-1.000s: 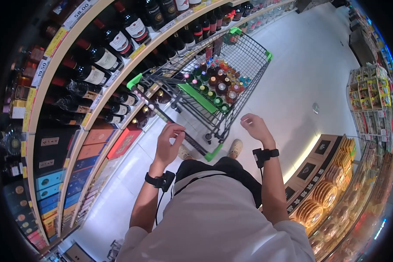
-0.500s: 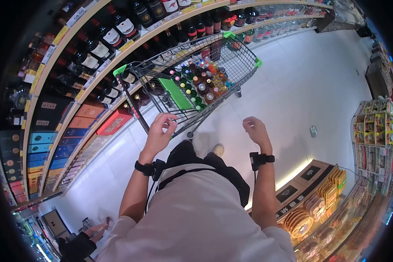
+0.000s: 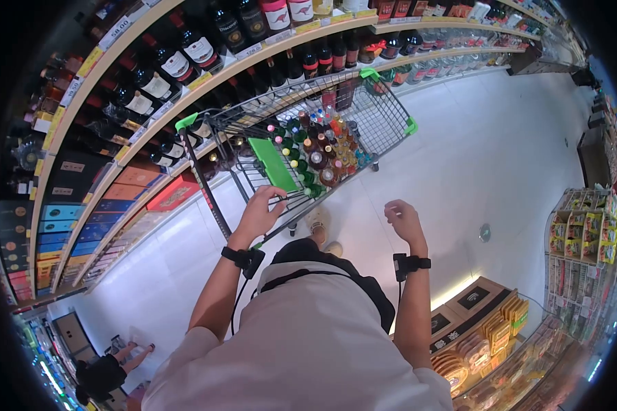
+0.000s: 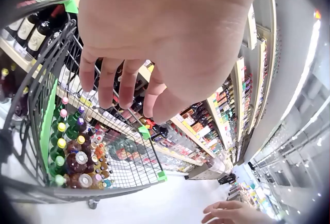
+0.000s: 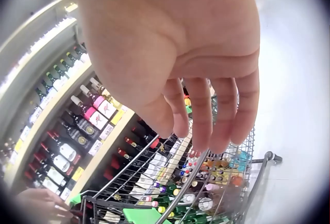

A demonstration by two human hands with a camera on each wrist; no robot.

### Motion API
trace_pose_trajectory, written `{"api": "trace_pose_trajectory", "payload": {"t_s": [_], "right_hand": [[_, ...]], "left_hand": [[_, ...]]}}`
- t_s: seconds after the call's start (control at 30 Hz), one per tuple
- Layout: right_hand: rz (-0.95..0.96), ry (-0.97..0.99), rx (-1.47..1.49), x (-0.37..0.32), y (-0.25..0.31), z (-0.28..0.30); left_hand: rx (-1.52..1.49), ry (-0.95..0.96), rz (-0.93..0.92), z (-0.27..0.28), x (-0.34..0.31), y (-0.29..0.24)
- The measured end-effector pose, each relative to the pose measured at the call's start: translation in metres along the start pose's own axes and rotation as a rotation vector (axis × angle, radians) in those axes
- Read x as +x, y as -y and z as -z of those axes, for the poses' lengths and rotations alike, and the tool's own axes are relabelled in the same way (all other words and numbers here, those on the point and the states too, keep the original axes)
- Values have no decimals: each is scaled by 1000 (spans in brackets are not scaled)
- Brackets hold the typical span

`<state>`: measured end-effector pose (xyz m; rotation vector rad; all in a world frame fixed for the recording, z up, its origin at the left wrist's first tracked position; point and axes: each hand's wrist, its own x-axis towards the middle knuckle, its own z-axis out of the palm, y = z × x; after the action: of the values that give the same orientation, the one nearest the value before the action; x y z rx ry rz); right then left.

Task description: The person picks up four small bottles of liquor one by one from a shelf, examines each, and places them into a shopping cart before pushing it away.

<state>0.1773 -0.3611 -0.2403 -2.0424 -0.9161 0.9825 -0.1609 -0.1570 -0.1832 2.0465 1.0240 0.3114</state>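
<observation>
A shopping cart (image 3: 384, 96) with green corners stands in front of me, its handle (image 3: 202, 185) on the left. Bottles with colored caps (image 3: 317, 156) fill the part of its basket behind a green flap (image 3: 273, 164). My left hand (image 3: 257, 214) hangs over the cart's near end, right by the handle, its fingers loosely bent. The left wrist view shows those fingers (image 4: 105, 82) pointing down around nothing. My right hand (image 3: 406, 222) floats over the floor to the cart's right, fingers relaxed; in the right wrist view its palm (image 5: 180, 38) holds nothing.
Shelves of wine bottles (image 3: 178, 65) run along the cart's far left side. Boxed goods (image 3: 103, 233) stack at the left. A lit food display (image 3: 473, 349) sits near right, a snack rack (image 3: 583, 236) beyond it. Another person (image 3: 103, 377) appears at lower left.
The cart has turned and shifted left in the head view, and the feet have moved. Another person has come into view at lower left. Both hands stay loose, holding nothing.
</observation>
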Motion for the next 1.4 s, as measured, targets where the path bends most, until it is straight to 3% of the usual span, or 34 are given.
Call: {"api": "trace_pose_trajectory", "payload": {"t_s": [0.03, 0.17, 0.33, 0.57, 0.73, 0.77, 0.87, 1.03, 1.4], "right_hand": [[-9, 9, -24, 11, 0, 5], [-11, 35, -104, 50, -11, 16], [16, 47, -209, 104, -14, 32], [57, 217, -492, 213, -73, 52], [23, 188, -731, 282, -100, 44], [70, 126, -717, 288, -103, 42], [62, 222, -648, 313, -116, 37], [137, 136, -757, 310, -106, 30], [216, 274, -700, 281, -111, -18]], "left_hand": [[-49, 10, 106, 2, 7, -1], [-27, -17, -5, -11, 34, 25], [68, 187, 217, -30, 41, 36], [241, 225, 519, -69, 26, 73], [424, 231, 542, -89, 12, 56], [499, 262, 539, -94, 7, 56], [600, 302, 559, -100, 2, 65], [624, 317, 571, -98, -4, 75], [687, 393, 648, -67, -35, 90]]}}
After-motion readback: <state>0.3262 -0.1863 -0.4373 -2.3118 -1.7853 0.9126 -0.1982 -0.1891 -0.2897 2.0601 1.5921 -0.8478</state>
